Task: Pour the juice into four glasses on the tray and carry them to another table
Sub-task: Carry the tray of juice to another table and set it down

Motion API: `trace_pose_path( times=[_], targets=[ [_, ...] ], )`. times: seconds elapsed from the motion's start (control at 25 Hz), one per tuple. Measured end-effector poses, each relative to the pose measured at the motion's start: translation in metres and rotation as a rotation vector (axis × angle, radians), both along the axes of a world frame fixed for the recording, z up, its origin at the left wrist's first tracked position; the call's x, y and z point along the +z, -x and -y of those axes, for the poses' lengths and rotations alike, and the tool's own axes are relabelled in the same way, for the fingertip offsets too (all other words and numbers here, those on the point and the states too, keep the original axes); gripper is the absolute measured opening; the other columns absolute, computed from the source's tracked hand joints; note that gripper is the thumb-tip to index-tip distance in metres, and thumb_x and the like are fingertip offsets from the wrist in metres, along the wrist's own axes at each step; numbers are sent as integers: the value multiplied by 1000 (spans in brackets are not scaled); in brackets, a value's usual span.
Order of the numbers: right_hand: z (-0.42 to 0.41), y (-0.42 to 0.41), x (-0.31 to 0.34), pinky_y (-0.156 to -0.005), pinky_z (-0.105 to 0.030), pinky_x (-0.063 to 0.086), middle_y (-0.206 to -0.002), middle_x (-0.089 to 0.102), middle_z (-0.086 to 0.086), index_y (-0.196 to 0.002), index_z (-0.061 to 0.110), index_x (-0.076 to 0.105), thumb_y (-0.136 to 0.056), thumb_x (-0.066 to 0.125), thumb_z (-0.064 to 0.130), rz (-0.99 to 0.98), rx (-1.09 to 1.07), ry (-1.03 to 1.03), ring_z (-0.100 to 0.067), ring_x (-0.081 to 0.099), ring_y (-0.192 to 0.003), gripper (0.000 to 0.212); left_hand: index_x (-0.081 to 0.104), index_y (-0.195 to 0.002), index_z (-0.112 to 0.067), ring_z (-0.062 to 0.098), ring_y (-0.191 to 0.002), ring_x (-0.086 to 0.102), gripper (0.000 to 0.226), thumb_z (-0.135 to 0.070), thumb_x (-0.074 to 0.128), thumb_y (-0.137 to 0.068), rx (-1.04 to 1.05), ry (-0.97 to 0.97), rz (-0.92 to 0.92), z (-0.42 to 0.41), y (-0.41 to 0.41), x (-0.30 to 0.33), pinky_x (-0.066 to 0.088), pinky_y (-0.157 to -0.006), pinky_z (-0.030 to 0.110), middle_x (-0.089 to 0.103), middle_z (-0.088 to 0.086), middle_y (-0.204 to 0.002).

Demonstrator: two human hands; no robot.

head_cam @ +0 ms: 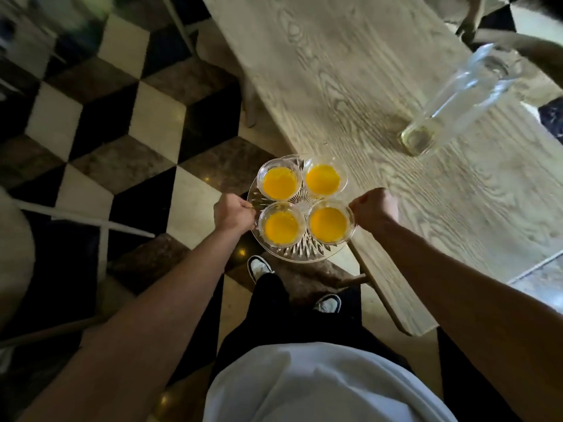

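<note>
A round cut-glass tray [300,252] hangs in the air over the floor, just off the left edge of the wooden table [350,86]. On it stand several glasses filled with orange juice, among them the far left glass [279,184], the far right glass [323,179] and the near right glass [328,224]. My left hand [233,213] grips the tray's left rim. My right hand [376,210] grips its right rim. A clear glass pitcher [457,99], almost drained, stands on the table at the right.
The floor [128,141] has black, white and brown tiles. A chair with white rails [91,222] stands at the left, another chair [502,41] beyond the table at the top right. My feet in black and white shoes [259,266] are below the tray.
</note>
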State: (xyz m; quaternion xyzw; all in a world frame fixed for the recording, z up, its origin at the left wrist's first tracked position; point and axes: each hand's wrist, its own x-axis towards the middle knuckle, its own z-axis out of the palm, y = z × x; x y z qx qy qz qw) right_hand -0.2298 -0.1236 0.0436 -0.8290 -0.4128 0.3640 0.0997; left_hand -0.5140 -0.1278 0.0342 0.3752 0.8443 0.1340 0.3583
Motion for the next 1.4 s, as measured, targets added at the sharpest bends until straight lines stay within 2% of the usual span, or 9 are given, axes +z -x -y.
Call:
trace_pose_path(
  times=[0.16, 0.28, 0.36, 0.48, 0.72, 0.92, 1.08, 1.32, 1.4],
  targets=[
    [-37, 57, 0, -68, -38, 64, -72, 75, -14, -77, 2, 78, -78, 62, 12, 39, 77, -23, -26, 73, -71, 18, 76, -82, -8, 15, -61, 73, 9, -7, 72, -90, 48, -28, -43, -10, 54, -4, 64, -61, 31, 75, 4, -72],
    [-61, 95, -9, -58, -25, 56, -59, 67, -6, -73, 4, 76, -79, 64, 15, 59, 119, -52, -16, 63, -54, 17, 76, -82, -6, 15, -54, 71, 12, -7, 70, -93, 80, -34, -37, -22, 91, -7, 63, -57, 29, 73, 5, -67],
    [-76, 119, -15, -44, -14, 43, -53, 60, 1, -72, 6, 75, -79, 64, 14, 52, 139, -47, -5, 54, -46, 16, 77, -83, -4, 22, -65, 75, 11, -4, 70, -91, 89, -16, -29, -30, 114, -7, 66, -65, 35, 75, 10, -72],
    [-100, 157, -21, -44, -16, 32, -53, 57, -1, -70, 5, 74, -81, 62, 15, 77, 184, -58, -10, 53, -48, 18, 77, -81, -2, 26, -72, 78, 15, 0, 67, -92, 123, -9, 15, -44, 150, -10, 67, -67, 42, 77, 14, -78],
    [-151, 221, -26, -66, -25, 46, -90, 75, -14, -90, 10, 81, -82, 69, 25, 111, 329, -19, -30, 69, -83, 20, 74, -67, -5, 32, -71, 77, 26, 7, 62, -87, 211, -36, 81, -68, 211, -13, 67, -71, 48, 75, 16, -70],
    [-194, 275, -27, -68, -21, 43, -74, 68, -4, -74, 12, 75, -79, 71, 20, 54, 322, -78, -21, 61, -71, 10, 69, -65, -17, 24, -68, 77, 31, 3, 70, -89, 352, -60, 94, -92, 258, -18, 68, -69, 43, 72, 5, -72],
    [-235, 310, -28, -65, -21, 42, -55, 55, 9, -51, 20, 60, -77, 74, 20, 32, 369, -70, -16, 57, -62, 30, 70, -65, -16, 22, -63, 77, 30, 3, 69, -88, 403, -43, 72, -120, 289, -21, 68, -66, 41, 74, 7, -71],
    [-313, 358, -34, -61, -17, 42, -57, 58, 7, -59, 19, 67, -80, 77, 24, 35, 489, -86, -7, 55, -54, 24, 66, -63, -23, 17, -64, 75, 34, -2, 71, -89, 465, -13, 0, -179, 328, -20, 66, -66, 35, 73, 1, -71],
    [-342, 372, -32, -65, -22, 45, -65, 65, 1, -74, 14, 74, -81, 75, 22, 40, 534, -103, -16, 63, -63, 11, 68, -62, -25, 20, -72, 76, 33, -6, 74, -89, 466, -10, 10, -202, 339, -19, 67, -72, 38, 74, 1, -74]
  ],
)
